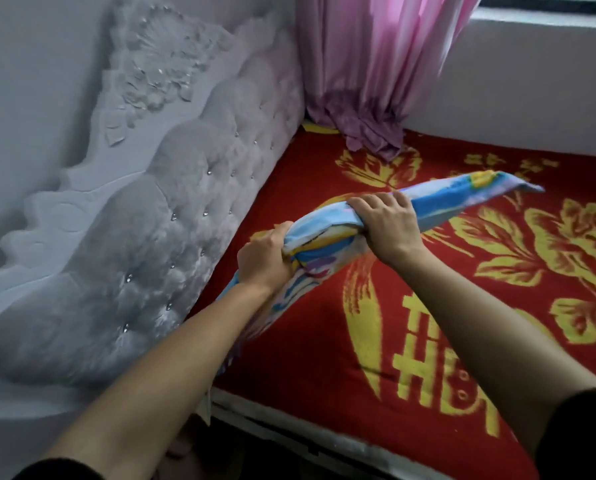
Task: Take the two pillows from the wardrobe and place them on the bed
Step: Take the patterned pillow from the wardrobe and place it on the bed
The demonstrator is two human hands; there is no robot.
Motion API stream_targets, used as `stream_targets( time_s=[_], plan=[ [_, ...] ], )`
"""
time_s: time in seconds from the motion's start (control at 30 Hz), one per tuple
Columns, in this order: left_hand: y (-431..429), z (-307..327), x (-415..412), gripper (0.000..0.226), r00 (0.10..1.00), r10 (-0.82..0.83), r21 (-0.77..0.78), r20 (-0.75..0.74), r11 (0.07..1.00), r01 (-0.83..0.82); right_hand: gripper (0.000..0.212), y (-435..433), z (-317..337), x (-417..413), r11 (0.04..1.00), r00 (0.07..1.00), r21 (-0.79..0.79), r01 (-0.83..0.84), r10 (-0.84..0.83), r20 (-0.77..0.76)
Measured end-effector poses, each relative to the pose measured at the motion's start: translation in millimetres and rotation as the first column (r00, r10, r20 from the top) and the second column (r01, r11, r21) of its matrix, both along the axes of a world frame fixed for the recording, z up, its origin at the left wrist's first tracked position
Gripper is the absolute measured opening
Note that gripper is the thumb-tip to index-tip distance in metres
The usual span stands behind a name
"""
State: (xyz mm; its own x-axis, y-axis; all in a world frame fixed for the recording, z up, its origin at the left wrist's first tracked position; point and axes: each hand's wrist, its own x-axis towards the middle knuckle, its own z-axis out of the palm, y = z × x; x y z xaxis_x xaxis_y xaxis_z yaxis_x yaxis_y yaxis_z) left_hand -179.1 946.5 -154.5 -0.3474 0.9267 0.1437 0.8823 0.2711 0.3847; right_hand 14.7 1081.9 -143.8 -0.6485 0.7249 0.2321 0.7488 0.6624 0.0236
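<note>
Both of my hands are clamped around the pillow (pixel 327 237): my left hand (pixel 265 261) bunches its lower part near the headboard (pixel 172 188), my right hand (pixel 386 226) presses over its middle from above. It looks thin and limp, squeezed narrow where I hold it, in a light blue cover with yellow, white and purple patches. It runs slantwise above the bed (pixel 410 341), which wears a red blanket with yellow flowers, and its far corner points toward the pink curtain (pixel 376 64).
</note>
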Motion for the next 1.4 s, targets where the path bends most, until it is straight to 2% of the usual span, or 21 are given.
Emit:
stream_targets(
  time_s=[0.07, 0.2, 0.3, 0.37, 0.47, 0.53, 0.6, 0.67, 0.73, 0.8, 0.9, 0.97, 1.03, 1.07, 1.13, 1.23, 1.33, 1.4],
  plan=[
    [27.4, -6.2, -24.2, 0.048, 0.99, -0.028, -0.016, 0.135, 0.999, 0.031, 0.041, 27.6, 6.0, -24.5, 0.999, 0.996, -0.023, 0.032, -0.03, 0.087],
    [79.3, -29.4, -69.2, 0.041, 0.954, -0.03, -0.089, 0.297, 0.994, 0.059, 0.041, 84.5, 14.9, -74.8, 0.997, 0.97, -0.059, 0.045, -0.03, 0.24],
    [106.2, -65.3, -95.3, 0.033, 0.913, 0.011, -0.145, 0.408, 0.988, 0.053, 0.044, 116.4, -8.3, -107.7, 0.998, 0.967, -0.058, 0.032, -0.016, 0.255],
    [112.9, -98.3, -106.7, 0.033, 0.898, 0.041, -0.212, 0.439, 0.975, 0.059, 0.058, 119.2, -49.3, -122.8, 0.997, 0.976, -0.048, 0.064, -0.052, 0.211],
    [111.6, -151.0, -112.6, 0.033, 0.924, 0.055, -0.289, 0.378, 0.955, 0.061, 0.074, 89.9, -135.4, -123.8, 0.958, 0.966, -0.143, 0.249, -0.256, -0.036],
    [114.0, -176.4, -112.8, 0.033, 0.948, 0.041, -0.291, 0.315, 0.955, 0.055, 0.082, 63.0, -196.8, -114.9, 0.855, 0.887, -0.359, 0.374, -0.443, -0.133],
    [122.4, -192.8, -118.5, 0.038, 0.967, 0.046, -0.267, 0.252, 0.963, 0.024, 0.087, 40.1, -254.6, -109.1, 0.636, 0.8, -0.613, 0.468, -0.599, -0.011],
    [128.3, -208.6, -133.1, 0.04, 0.973, 0.057, -0.221, 0.222, 0.975, -0.007, 0.083, 22.0, -304.9, -109.9, 0.397, 0.708, -0.793, 0.463, -0.703, 0.061],
    [130.5, -230.1, -156.7, 0.045, 0.974, 0.053, -0.195, 0.219, 0.981, -0.01, 0.08, 11.1, -348.6, -117.6, 0.268, 0.654, -0.876, 0.401, -0.753, 0.068],
    [128.6, -254.8, -185.7, 0.059, 0.973, 0.091, -0.182, 0.214, 0.982, -0.052, 0.081, 1.8, -383.9, -129.8, 0.228, 0.666, -0.904, 0.361, -0.741, 0.079],
    [118.3, -301.1, -230.4, 0.088, 0.975, 0.214, -0.167, 0.059, 0.965, -0.201, 0.08, -13.7, -418.6, -150.3, 0.195, 0.664, -0.926, 0.325, -0.743, 0.077],
    [100.2, -333.4, -252.5, 0.097, 0.979, 0.2, -0.278, -0.034, 0.939, -0.201, 0.081, -21.0, -429.1, -161.4, 0.234, 0.643, -0.924, 0.302, -0.766, 0.016],
    [75.3, -366.5, -259.8, 0.089, 0.988, 0.073, -0.481, -0.138, 0.867, -0.131, 0.087, -22.9, -433.7, -166.8, 0.283, 0.608, -0.912, 0.297, -0.792, -0.047],
    [65.1, -381.0, -260.4, 0.083, 0.985, -0.007, -0.532, -0.173, 0.842, -0.087, 0.093, -22.1, -435.6, -167.1, 0.285, 0.576, -0.912, 0.296, -0.814, -0.067],
    [57.9, -398.1, -260.0, 0.074, 0.976, -0.075, -0.533, -0.206, 0.845, -0.048, 0.109, -19.6, -437.6, -166.7, 0.216, 0.478, -0.931, 0.296, -0.877, -0.052],
    [66.4, -400.8, -264.1, 0.067, 0.974, 0.001, -0.469, -0.227, 0.876, -0.111, 0.121, -12.3, -438.1, -166.6, 0.094, 0.386, -0.939, 0.331, -0.921, 0.044],
    [81.3, -394.0, -271.2, 0.074, 0.954, 0.237, -0.392, -0.185, 0.872, -0.293, 0.127, -1.5, -431.8, -166.4, -0.009, 0.306, -0.96, 0.279, -0.947, 0.098],
    [93.9, -388.2, -271.8, 0.064, 0.95, 0.274, -0.393, -0.152, 0.865, -0.313, 0.11, 8.7, -420.8, -168.1, -0.036, 0.248, -0.979, 0.202, -0.965, 0.086]
  ],
)
